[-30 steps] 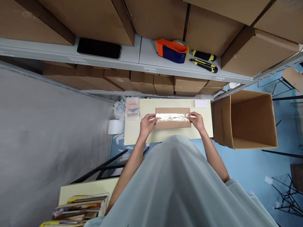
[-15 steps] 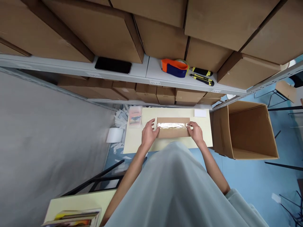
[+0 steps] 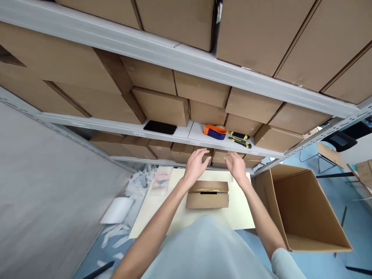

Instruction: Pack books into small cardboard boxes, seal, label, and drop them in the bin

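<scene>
A small cardboard box [image 3: 207, 200] lies on the pale table [image 3: 238, 217], with a dark slot along its middle. My left hand [image 3: 197, 166] is raised beyond the box, fingers apart and holding nothing. Level with it on the other side is my right hand [image 3: 236, 167], also open, its fingers loosely curved. Both hands are off the box, in front of the lower shelf's cartons. On the shelf above them sit an orange and blue tape dispenser [image 3: 215, 132] and two yellow and black utility knives [image 3: 240, 135].
Cartons [image 3: 159, 106] fill the grey shelves [image 3: 177, 131], where a black phone [image 3: 160, 127] also lies. A large open carton [image 3: 308, 209] stands right of the table. Paper scraps [image 3: 136, 184] and a white roll [image 3: 117, 210] are at the left by the wall.
Both hands have left the box and moved up toward the shelf, opening. The view has tilted up, showing more shelving. The taped face no longer faces me; the slotted side shows.
</scene>
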### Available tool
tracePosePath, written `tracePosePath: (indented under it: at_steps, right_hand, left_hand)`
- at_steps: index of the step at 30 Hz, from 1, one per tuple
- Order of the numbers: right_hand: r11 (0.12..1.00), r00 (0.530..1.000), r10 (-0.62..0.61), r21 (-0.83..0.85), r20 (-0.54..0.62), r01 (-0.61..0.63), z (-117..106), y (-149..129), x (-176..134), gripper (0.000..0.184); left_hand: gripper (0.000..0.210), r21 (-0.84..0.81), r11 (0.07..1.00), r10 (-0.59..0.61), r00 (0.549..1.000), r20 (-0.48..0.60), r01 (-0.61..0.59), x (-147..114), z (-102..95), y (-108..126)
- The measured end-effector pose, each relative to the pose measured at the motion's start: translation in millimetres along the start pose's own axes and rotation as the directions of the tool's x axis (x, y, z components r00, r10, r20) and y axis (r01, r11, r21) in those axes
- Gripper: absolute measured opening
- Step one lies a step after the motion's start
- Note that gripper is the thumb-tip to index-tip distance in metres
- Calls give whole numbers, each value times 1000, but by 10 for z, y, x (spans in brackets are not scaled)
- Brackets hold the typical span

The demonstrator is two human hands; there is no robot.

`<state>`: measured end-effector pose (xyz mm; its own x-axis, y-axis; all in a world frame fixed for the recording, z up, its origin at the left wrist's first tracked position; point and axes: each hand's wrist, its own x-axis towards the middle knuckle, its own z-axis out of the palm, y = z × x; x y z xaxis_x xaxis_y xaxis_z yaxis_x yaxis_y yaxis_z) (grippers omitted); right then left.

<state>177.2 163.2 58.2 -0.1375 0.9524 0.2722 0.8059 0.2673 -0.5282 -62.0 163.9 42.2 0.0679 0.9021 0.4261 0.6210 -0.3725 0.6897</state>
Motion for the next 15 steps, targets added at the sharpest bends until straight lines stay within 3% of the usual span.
tracePosePath:
  at_steps: [4, 8, 11, 15]
  right_hand:
    - [994, 995, -99, -34, 8, 100, -96, -210, 685, 36]
    - [969, 983, -103, -207, 155, 134, -6, -351, 1259, 47]
    - [936, 963, -26, -331, 269, 118, 121, -405, 1538, 48]
    - [930, 949, 37, -359, 312, 82, 294, -381, 1682, 44]
  left_hand:
    - [28, 1, 999, 45, 998, -45, -45, 536, 25, 96]
    - [31, 26, 999, 19, 999, -37, -18, 894, 134, 105]
    - [31, 66, 998, -4, 1000, -8, 4, 1020, 196, 91]
    - [31, 80, 997, 3, 1000, -17, -2, 998, 207, 59]
